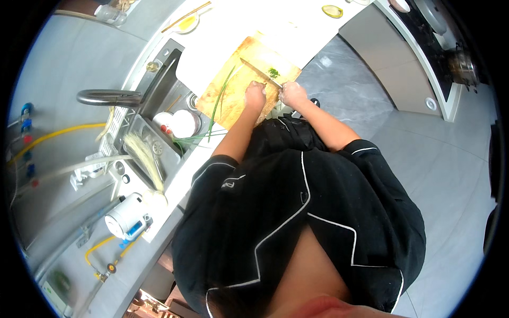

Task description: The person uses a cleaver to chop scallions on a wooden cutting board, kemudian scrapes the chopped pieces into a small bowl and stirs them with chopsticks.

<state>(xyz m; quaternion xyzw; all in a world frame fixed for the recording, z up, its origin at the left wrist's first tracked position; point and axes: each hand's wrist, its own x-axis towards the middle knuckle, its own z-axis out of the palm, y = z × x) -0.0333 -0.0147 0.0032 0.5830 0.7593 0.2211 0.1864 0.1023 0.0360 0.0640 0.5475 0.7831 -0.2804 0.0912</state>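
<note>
My right hand (293, 94) grips the handle of a kitchen knife (258, 70), whose blade lies slantwise over a wooden cutting board (234, 101). On the board, my left hand (255, 95) rests with its fingers curled, just left of the knife; whether something is inside them is hidden. A small heap of chopped greens (273, 72) sits on the far side of the blade. Long green scallion leaves (221, 95) stretch along the board's left part and hang past its near edge.
Left of the board is a steel sink (159, 89) with a faucet (109, 97) and white bowls (185, 123). Pale thin strands (143, 155), like enoki mushrooms, lie nearer, by a white electric kettle (125, 216). Chopsticks (185, 17) cross a bowl of yellow liquid (187, 26). A pot (461, 65) stands far right.
</note>
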